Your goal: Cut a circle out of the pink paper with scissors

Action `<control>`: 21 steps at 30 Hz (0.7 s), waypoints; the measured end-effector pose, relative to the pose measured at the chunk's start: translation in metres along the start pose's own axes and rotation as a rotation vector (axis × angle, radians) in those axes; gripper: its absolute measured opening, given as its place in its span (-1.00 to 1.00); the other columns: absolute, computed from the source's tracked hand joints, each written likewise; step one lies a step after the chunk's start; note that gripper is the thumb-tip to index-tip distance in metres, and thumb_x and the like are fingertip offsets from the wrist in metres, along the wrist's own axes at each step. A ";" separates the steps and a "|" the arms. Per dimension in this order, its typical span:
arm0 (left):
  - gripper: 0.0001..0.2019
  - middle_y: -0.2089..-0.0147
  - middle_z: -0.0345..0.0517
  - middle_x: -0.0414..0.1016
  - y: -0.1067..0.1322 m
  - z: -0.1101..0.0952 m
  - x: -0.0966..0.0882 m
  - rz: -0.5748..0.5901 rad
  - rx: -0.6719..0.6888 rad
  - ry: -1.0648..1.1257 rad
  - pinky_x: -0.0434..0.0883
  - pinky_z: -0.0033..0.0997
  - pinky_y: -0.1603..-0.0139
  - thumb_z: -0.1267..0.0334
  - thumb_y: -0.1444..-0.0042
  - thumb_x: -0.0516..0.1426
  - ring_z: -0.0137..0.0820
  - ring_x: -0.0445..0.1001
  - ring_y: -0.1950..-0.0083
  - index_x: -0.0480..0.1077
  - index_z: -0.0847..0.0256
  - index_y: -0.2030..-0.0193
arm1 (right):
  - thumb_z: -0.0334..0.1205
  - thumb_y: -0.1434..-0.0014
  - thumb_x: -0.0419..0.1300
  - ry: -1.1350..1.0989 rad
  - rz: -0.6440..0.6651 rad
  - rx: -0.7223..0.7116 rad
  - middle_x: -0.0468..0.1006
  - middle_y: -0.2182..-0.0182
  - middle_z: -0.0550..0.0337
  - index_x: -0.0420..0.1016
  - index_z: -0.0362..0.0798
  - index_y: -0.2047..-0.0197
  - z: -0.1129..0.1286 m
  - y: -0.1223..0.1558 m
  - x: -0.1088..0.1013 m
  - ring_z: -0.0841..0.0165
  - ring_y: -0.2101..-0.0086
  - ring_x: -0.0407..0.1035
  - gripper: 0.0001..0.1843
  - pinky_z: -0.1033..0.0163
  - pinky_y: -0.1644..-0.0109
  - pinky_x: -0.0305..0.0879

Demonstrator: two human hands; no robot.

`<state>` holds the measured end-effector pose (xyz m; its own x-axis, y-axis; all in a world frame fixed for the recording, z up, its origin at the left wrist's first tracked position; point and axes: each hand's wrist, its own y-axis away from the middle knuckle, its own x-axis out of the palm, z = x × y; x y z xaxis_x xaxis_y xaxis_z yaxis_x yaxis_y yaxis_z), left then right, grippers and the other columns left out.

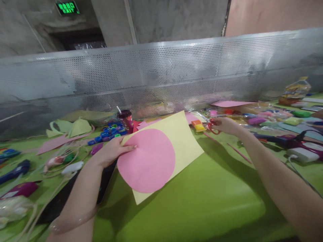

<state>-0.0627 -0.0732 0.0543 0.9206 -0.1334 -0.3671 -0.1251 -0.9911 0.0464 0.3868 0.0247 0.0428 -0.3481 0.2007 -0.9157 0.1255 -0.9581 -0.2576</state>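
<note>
Paper: one yellow sheet (185, 141), one pink circle (146, 161) on it, tilted over the green surface (202, 201).
Left hand (112, 152): grip pinches both (thumb on top).
Right hand (227, 126): grip closed on one scissors (212, 127).

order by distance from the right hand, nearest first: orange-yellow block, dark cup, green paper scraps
1. orange-yellow block, beside the red scissors in the right hand
2. dark cup, behind the yellow sheet
3. green paper scraps, far left

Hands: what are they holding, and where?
The left hand pinches the yellow sheet and pink circle at their left edge. The right hand grips red scissors by the handles.
</note>
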 end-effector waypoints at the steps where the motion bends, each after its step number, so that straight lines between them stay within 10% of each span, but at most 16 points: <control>1: -0.54 0.34 -0.16 0.55 -0.001 0.000 0.001 0.003 0.004 -0.011 0.44 -0.35 0.35 0.18 0.24 0.28 -0.28 0.51 0.33 0.39 0.12 0.11 | -0.04 -0.02 0.07 0.003 0.008 -0.008 0.53 0.20 0.07 0.39 -0.09 0.07 0.000 0.000 -0.001 0.27 0.27 0.39 -0.56 0.30 0.27 0.26; 21: -0.57 0.16 -0.10 0.51 -0.007 -0.003 0.026 0.034 0.106 -0.039 0.43 -0.35 0.29 0.18 0.21 0.24 -0.24 0.48 0.21 0.37 0.22 0.14 | -0.04 -0.02 0.06 0.052 0.033 -0.041 0.54 0.32 0.05 0.42 -0.08 0.24 0.015 0.007 -0.008 0.27 0.37 0.36 -0.67 0.28 0.34 0.19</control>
<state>-0.0363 -0.0696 0.0471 0.9002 -0.1651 -0.4030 -0.1966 -0.9797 -0.0379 0.3760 0.0138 0.0529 -0.2944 0.1805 -0.9385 0.1740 -0.9555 -0.2384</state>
